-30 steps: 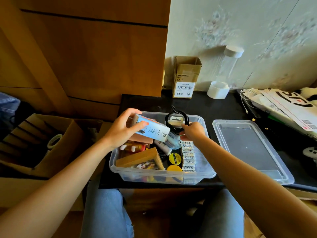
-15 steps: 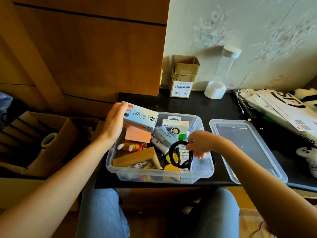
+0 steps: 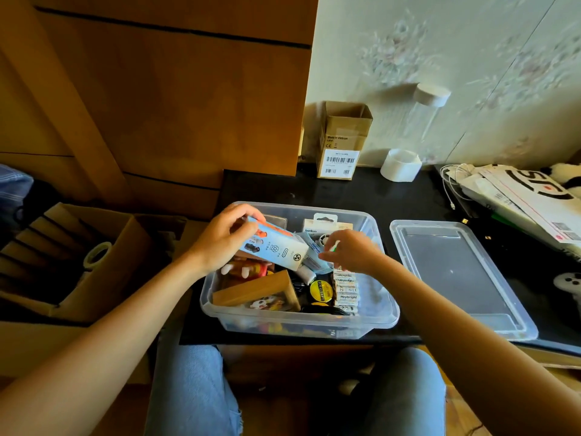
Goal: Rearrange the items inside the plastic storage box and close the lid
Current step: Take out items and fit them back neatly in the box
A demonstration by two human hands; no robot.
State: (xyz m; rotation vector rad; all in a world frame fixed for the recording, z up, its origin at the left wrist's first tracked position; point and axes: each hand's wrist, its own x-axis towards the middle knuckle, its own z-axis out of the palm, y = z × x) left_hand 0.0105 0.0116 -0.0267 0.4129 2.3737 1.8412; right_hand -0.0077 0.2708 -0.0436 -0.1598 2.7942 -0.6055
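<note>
The clear storage box (image 3: 382, 313) sits at the near edge of a black tabletop (image 3: 345, 193), its lid (image 3: 459, 275) lying flat just to the right. The left hand (image 3: 220, 239) grips a pale blue carton (image 3: 276, 247) above the box; the right hand (image 3: 353, 251) pinches something small and green inside. A wooden cabinet (image 3: 173, 105) and floral wallpaper (image 3: 456, 58) stand behind.

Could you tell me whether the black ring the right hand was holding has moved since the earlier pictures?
Cannot tell: the right hand over the storage box no longer visibly holds the ring, and I cannot find it.
</note>
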